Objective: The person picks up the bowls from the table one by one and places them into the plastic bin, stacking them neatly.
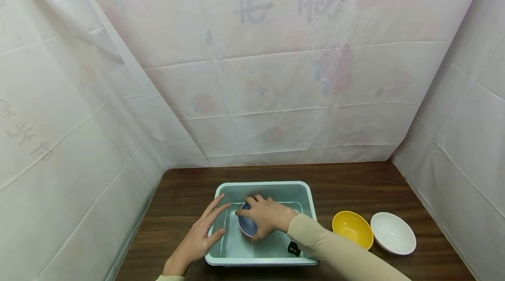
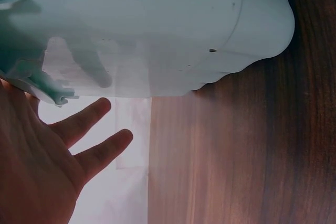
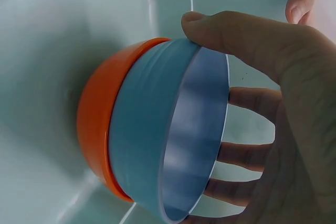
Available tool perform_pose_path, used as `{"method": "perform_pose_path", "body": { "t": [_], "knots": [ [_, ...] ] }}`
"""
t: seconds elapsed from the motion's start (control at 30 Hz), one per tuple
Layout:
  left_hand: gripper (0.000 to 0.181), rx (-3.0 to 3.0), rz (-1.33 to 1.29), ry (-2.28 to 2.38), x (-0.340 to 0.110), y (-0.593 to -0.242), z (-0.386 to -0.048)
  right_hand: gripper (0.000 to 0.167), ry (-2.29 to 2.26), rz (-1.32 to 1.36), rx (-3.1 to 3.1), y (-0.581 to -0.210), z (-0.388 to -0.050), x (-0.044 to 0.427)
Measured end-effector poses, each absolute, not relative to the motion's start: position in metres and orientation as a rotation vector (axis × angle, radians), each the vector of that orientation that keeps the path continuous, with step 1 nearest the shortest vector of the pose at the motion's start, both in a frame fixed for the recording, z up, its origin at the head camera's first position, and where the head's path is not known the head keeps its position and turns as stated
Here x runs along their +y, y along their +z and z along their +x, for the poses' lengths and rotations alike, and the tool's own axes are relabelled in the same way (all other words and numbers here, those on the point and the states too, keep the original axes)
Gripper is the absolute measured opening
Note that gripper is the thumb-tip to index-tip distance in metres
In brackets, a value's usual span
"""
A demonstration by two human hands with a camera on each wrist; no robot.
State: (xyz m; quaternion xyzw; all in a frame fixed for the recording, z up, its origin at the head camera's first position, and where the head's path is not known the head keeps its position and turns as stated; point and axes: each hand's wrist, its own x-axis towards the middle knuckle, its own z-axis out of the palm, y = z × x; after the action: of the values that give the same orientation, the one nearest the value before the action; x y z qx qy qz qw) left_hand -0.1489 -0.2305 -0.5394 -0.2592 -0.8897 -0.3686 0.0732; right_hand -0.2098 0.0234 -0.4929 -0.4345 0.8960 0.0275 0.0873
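A light blue-green plastic basin (image 1: 260,261) stands on the table. Inside it a blue bowl (image 3: 142,114) sits nested in an orange bowl (image 3: 94,124); the head view shows mostly the blue inside. My right hand (image 1: 268,217) reaches in from the right and grips the blue bowl's rim, thumb on one side and fingers along the other. At the basin's left rim is my left hand (image 1: 197,237), fingers spread and holding nothing visible. The left wrist view shows that hand (image 2: 37,166) beside the basin's outer wall (image 2: 157,35).
Right of the basin a yellow bowl (image 1: 353,229) and a white bowl (image 1: 393,233) stand side by side on the dark wooden table (image 1: 189,184). A black mark (image 1: 293,248) shows at the basin's front right. Pale printed sheets (image 1: 276,75) hang around the table's back and sides.
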Motion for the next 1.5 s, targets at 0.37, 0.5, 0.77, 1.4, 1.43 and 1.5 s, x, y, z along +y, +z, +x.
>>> {"method": "perform_pose_path", "body": {
  "t": [0.37,0.5,0.77,1.4,1.43,1.5],
  "knots": [
    [0.056,-2.675,-0.775,-1.075,-0.2287,-0.5393,-0.1476,0.086,0.089,-1.281,2.671,-0.4984,-0.2109,0.0208],
    [0.055,-2.675,-0.775,-1.086,-0.2286,-0.5389,-0.1479,0.086,0.085,-1.273,2.671,-0.4993,-0.2111,0.0204],
    [0.056,-2.671,-0.774,-1.08,-0.2293,-0.5391,-0.1472,0.083,0.089,-1.259,2.665,-0.4999,-0.21,0.02],
    [0.056,-2.659,-0.776,-1.044,-0.2289,-0.5387,-0.1465,0.085,0.137,-1.216,2.67,-0.4994,-0.2072,0.0172],
    [0.055,-2.66,-0.774,-1.044,-0.2288,-0.5386,-0.1465,0.086,0.141,-1.207,2.668,-0.4987,-0.207,0.017],
    [0.055,-2.662,-0.773,-1.046,-0.2288,-0.5385,-0.1467,0.087,0.151,-1.188,2.665,-0.498,-0.2067,0.0165]
  ]
}}
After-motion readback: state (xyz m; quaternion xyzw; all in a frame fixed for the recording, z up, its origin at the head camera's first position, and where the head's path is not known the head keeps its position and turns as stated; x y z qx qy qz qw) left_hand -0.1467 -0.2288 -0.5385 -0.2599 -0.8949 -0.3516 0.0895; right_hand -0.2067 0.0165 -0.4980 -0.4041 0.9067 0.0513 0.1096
